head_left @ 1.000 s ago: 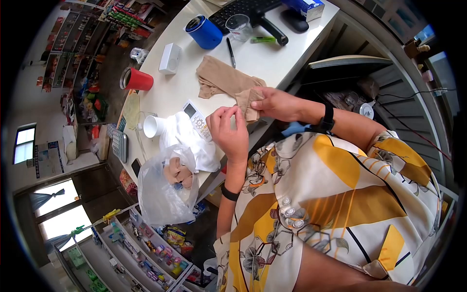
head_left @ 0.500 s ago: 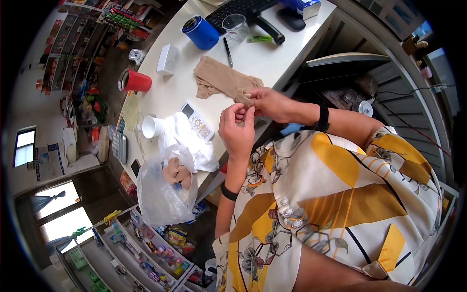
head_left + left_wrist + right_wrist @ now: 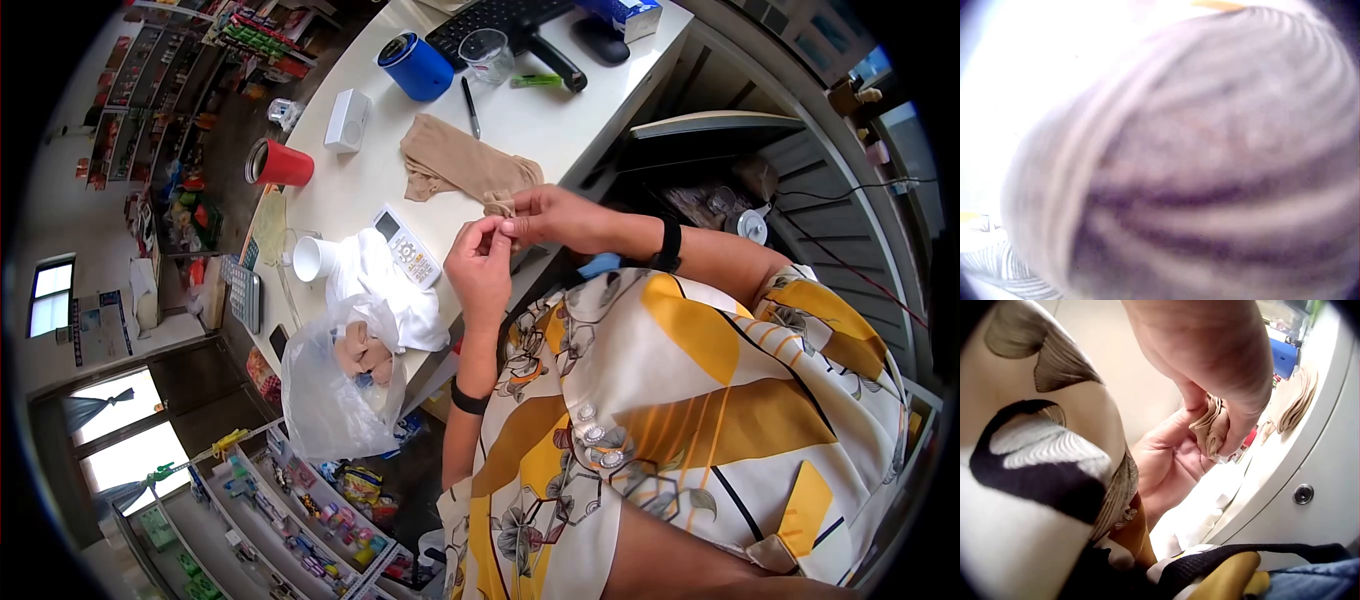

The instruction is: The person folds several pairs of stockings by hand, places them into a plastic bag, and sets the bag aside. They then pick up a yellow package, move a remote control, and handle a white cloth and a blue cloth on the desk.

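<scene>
Keypad device [image 3: 408, 250] lies beside white cloth [image 3: 385, 295], near the left hand [image 3: 478, 275].

R hand [image 3: 1213, 359] pinches bunched tan fabric [image 3: 1213, 428], L hand [image 3: 1169, 465] prob. pinching it too, near white desk [image 3: 1325, 450] w/ round lock [image 3: 1304, 494].

Head view fisheye-curved, dark-rimmed, windows [image 3: 140, 466] glaring white, left wrist view washed-out, heavily blurred
</scene>
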The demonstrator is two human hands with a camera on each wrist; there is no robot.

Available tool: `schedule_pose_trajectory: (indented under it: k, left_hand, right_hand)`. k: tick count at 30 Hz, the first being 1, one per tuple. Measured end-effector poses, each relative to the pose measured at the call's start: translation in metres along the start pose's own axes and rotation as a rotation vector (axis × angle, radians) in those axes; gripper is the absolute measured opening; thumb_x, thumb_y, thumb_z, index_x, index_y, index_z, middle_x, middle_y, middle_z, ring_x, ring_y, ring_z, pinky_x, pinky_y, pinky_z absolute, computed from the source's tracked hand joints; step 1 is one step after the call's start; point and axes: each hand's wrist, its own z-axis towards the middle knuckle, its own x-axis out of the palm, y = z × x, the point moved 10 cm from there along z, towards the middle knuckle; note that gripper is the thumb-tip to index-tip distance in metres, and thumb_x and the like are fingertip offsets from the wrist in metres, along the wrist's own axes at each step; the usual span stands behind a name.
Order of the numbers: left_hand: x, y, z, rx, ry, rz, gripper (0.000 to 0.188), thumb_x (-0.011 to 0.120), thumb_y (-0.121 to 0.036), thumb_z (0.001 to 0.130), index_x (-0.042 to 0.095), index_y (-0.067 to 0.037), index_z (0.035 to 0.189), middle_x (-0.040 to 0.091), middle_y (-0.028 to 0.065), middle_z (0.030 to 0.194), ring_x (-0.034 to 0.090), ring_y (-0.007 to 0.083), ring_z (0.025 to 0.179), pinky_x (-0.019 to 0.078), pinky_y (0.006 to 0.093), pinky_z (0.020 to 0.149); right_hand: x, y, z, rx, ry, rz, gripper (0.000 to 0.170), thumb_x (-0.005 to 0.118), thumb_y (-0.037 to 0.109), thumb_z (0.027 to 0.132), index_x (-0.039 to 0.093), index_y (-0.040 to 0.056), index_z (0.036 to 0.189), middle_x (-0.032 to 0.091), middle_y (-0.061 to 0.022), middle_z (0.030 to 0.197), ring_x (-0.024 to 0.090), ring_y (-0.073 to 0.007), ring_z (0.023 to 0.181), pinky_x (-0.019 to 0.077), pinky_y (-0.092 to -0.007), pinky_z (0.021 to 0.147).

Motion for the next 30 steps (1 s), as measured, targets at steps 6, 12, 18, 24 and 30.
schedule_pose_trajectory:
  k: [6, 12, 18, 24, 30]
  left_hand:
    - [-0.001, 0.024, -0.003, -0.207, 0.053, -0.213, 0.009, 0.064, -0.007, 0.097, 0.064, 0.001, 0.100, 0.067, 0.0039, 0.089, 0.061, 0.0089, 0.077, 0.0502, 0.0225, 0.072]
    - [-0.003, 0.054, -0.005, -0.383, 0.022, -0.716, 0.007, 0.056, -0.010, 0.101, 0.056, -0.003, 0.102, 0.063, 0.0044, 0.099, 0.058, 0.0100, 0.085, 0.0473, 0.0247, 0.072]
    - [0.009, 0.043, -0.003, -0.474, 0.128, -0.906, 0.008, 0.058, -0.011, 0.100, 0.056, -0.005, 0.105, 0.062, 0.0031, 0.098, 0.058, 0.0107, 0.084, 0.0445, 0.0242, 0.068]
    - [-0.001, 0.029, 0.004, -0.302, 0.085, -0.389, 0.014, 0.065, -0.003, 0.094, 0.060, -0.001, 0.107, 0.064, 0.0017, 0.089, 0.059, 0.0067, 0.076, 0.0441, 0.0187, 0.064]
    - [-0.013, 0.023, 0.016, -0.217, -0.095, -0.140, 0.007, 0.063, 0.001, 0.090, 0.065, 0.004, 0.096, 0.065, 0.0010, 0.080, 0.056, 0.0036, 0.064, 0.0454, 0.0175, 0.060]
  right_hand:
    - [-0.026, -0.012, 0.001, 0.003, -0.111, -0.036, 0.020, 0.060, 0.016, 0.101, 0.068, 0.0010, 0.111, 0.069, -0.0012, 0.096, 0.063, -0.0098, 0.086, 0.0539, -0.0291, 0.078]
    - [-0.035, -0.005, -0.001, -0.082, -0.207, -0.317, 0.020, 0.061, 0.016, 0.100, 0.070, -0.0009, 0.107, 0.068, -0.0002, 0.088, 0.058, -0.0077, 0.081, 0.0494, -0.0268, 0.074]
    - [-0.017, 0.009, 0.000, -0.207, -0.201, -0.520, 0.022, 0.062, 0.018, 0.100, 0.071, -0.0016, 0.104, 0.065, 0.0010, 0.083, 0.054, -0.0070, 0.077, 0.0465, -0.0260, 0.069]
    - [-0.036, -0.010, 0.002, 0.008, -0.229, -0.252, 0.025, 0.060, 0.021, 0.101, 0.069, -0.0016, 0.097, 0.059, 0.0036, 0.077, 0.050, -0.0067, 0.072, 0.0444, -0.0265, 0.065]
    - [-0.007, -0.003, 0.004, -0.138, 0.008, -0.680, 0.020, 0.059, 0.017, 0.100, 0.063, -0.0018, 0.095, 0.057, -0.0044, 0.077, 0.051, -0.0116, 0.073, 0.0450, -0.0313, 0.068]
